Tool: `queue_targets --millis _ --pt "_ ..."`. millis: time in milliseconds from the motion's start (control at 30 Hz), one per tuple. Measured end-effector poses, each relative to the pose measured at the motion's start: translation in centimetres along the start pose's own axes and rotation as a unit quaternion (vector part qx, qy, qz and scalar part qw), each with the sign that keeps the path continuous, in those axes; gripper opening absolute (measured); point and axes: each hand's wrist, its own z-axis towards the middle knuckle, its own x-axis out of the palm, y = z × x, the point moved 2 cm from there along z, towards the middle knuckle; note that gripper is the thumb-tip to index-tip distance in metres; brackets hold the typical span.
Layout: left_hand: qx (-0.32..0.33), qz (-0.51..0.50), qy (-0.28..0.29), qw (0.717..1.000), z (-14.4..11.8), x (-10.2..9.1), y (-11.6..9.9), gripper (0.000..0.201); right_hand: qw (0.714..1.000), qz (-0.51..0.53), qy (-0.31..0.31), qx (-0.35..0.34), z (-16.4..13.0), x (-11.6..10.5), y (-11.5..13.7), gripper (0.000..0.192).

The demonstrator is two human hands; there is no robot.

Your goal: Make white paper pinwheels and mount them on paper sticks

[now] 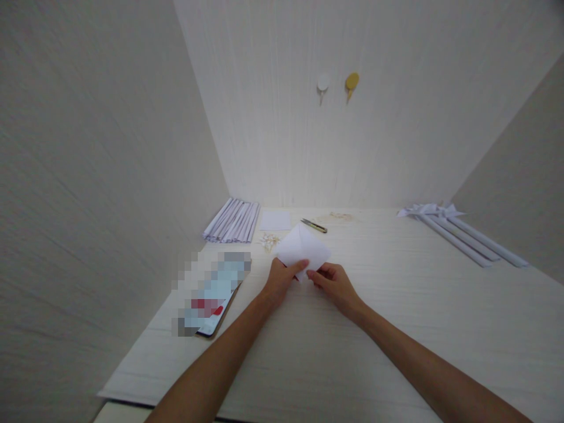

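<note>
A square of white paper, turned corner up and creased down its middle, is held between my two hands above the table. My left hand grips its lower left side, thumb lying across the front and fingers behind. Thumb and index finger of my right hand pinch the paper near its lower right edge, close to the bottom corner. Just beyond the paper lies a pair of small thread snips. A little heap of small whitish and tan bits sits at the paper's left.
Many thin white paper rolls lie against the left wall, beside a flat white sheet. A phone, its screen partly blurred, rests left of my arm. Long paper tubes with folded tops lie far right. Two hooks, white and yellow, are on the back wall.
</note>
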Motion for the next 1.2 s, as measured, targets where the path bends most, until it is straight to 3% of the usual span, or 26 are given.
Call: queue_targets --millis 333,600,1200 --pt "-0.016 -0.023 -0.01 1.0 -0.3 0.2 -0.4 0.029 1.0 -0.016 0.014 -0.009 0.0 0.0 -0.1 0.019" --pt "0.041 0.053 -0.043 0.997 -0.9 0.7 -1.4 0.017 0.997 0.067 0.023 -0.001 0.1 0.0 0.3 0.011" --pt "0.053 0.082 -0.042 0.994 -1.2 0.9 -1.6 0.018 0.993 0.117 0.0 0.011 0.0 0.2 0.6 0.006"
